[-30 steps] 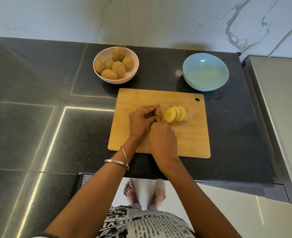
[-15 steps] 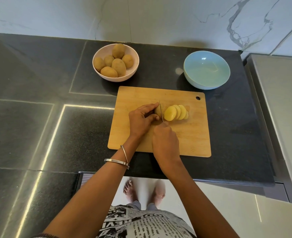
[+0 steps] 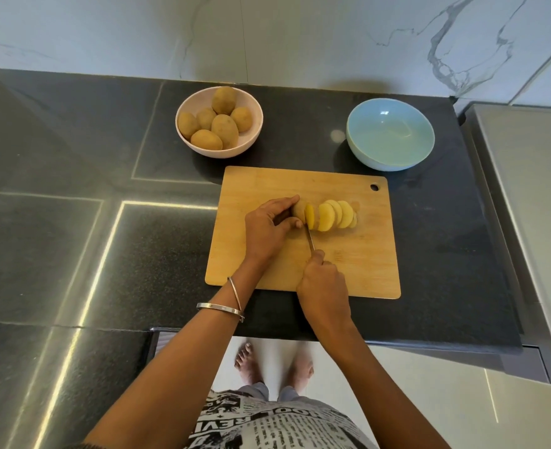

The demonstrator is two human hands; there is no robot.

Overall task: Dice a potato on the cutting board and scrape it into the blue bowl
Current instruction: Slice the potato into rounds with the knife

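Gripping knife point(image 3: 309, 238) handle in right hand point(image 3: 322, 288), fingers curled round it, blade running away from the body with its tip at the cut face of the potato point(image 3: 300, 209); left hand point(image 3: 269, 226) curled over the uncut end, pinning it to the cutting board point(image 3: 258, 264). Just right of the blade: fanned, overlapping slices point(image 3: 332, 215), leaning on each other on the board. Beyond the grip to the right, well apart, on the dark counter point(image 3: 445, 254): blue bowl point(image 3: 390, 133), nothing in it; beyond-left: pink bowl point(image 3: 203, 150) of whole potatoes point(image 3: 224, 131).
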